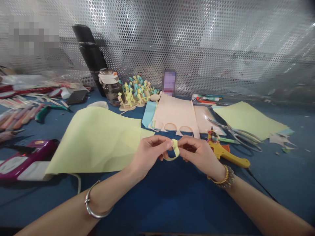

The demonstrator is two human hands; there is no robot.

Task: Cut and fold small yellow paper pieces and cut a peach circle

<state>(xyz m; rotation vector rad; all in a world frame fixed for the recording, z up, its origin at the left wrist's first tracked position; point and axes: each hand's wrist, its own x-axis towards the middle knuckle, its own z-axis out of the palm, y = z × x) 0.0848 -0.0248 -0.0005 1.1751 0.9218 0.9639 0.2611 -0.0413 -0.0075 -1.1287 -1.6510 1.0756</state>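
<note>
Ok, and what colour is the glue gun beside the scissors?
The glue gun is yellow, with a dark cord; it shows best in the head view.

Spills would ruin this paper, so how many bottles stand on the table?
2: a tall black bottle at the back left, and a brown, white-lidded bottle beside it. A blurred purple item further right is unidentifiable.

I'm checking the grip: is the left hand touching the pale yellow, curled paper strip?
Touching. The head view shows the left hand with its thumb tip against the upper part of the pale yellow, curled paper strip, with no gap.
</note>
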